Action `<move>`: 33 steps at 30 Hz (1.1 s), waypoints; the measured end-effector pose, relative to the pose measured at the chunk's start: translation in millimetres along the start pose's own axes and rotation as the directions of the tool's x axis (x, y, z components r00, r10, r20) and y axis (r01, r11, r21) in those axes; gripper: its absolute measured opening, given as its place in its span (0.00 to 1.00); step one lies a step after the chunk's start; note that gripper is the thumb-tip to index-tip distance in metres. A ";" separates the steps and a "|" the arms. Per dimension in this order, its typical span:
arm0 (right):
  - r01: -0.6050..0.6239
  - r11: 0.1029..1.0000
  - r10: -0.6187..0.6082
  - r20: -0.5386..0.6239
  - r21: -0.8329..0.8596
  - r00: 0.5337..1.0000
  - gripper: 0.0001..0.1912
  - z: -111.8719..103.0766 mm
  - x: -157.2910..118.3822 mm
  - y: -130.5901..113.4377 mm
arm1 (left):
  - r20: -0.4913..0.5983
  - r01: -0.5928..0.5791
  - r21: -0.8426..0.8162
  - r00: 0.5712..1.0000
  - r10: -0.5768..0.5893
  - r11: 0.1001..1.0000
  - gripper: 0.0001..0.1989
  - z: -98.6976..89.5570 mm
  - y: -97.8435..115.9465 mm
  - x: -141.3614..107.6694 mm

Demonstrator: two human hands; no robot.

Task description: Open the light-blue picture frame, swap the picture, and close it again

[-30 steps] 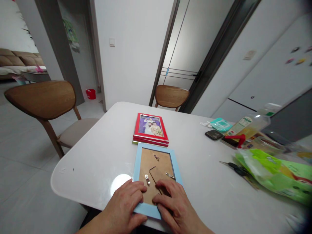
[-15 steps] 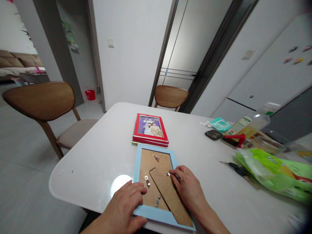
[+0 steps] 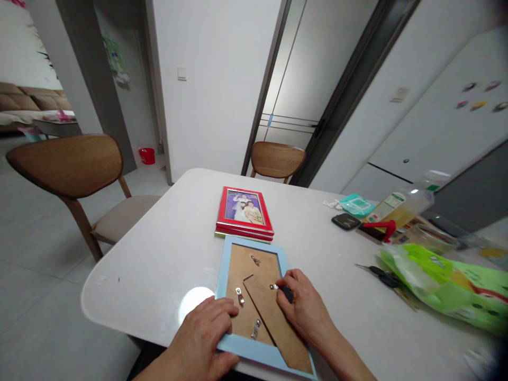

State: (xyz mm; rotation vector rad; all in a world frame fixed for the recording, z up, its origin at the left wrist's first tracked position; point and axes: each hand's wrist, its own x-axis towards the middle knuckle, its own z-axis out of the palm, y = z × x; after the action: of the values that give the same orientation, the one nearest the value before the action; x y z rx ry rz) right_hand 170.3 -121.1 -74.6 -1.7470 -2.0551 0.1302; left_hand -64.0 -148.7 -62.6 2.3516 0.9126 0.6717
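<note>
A light blue picture frame (image 3: 224, 270) lies face down at the table's near edge, its brown backing board (image 3: 254, 283) upward. My left hand (image 3: 206, 330) grips the frame's lower left corner, fingers over the backing and thumb at the near side. Pinched in my right hand (image 3: 304, 301) is a small dark object (image 3: 286, 292), its kind unclear, beside the metal clip (image 3: 273, 287) on the right. More metal turn clips sit at the top, the left (image 3: 240, 296) and the bottom (image 3: 256, 329). A brown stand leg (image 3: 278, 328) lies slantwise across the board.
Red picture frames (image 3: 245, 211) are stacked just beyond. On the right of the white table (image 3: 159, 264) are scissors (image 3: 383, 275), a green plastic bag (image 3: 448, 286), a bottle (image 3: 402, 203), a black case (image 3: 346, 221) and a wipes pack (image 3: 356, 205). Wooden chairs (image 3: 71, 164) stand around.
My right hand has shifted slightly at the right clip, and more of the dark object shows between its fingers. My left hand and the blue frame stay put.
</note>
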 end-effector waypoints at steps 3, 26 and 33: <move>0.044 0.999 -0.045 -0.026 -0.006 0.999 0.07 0.1 -4.4 0.6 | 0.001 -0.007 -0.003 1.000 0.007 1.000 0.07 -0.3 -1.0 -1.5; 0.160 0.973 -0.185 0.153 0.164 0.971 0.05 24.3 19.4 -74.7 | -0.010 0.017 0.016 1.000 -0.017 1.000 0.07 6.4 -7.2 -4.3; 0.076 0.972 -0.127 0.224 0.222 0.966 0.05 21.9 29.8 -76.6 | -0.018 0.033 0.024 0.999 -0.033 0.999 0.07 6.2 -6.1 -3.5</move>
State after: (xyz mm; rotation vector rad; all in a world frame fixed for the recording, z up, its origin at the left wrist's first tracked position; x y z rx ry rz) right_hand 88.5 -103.2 -59.9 -1.5542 -2.2001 0.5303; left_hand -65.3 -149.2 -71.9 2.3500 0.9706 0.6732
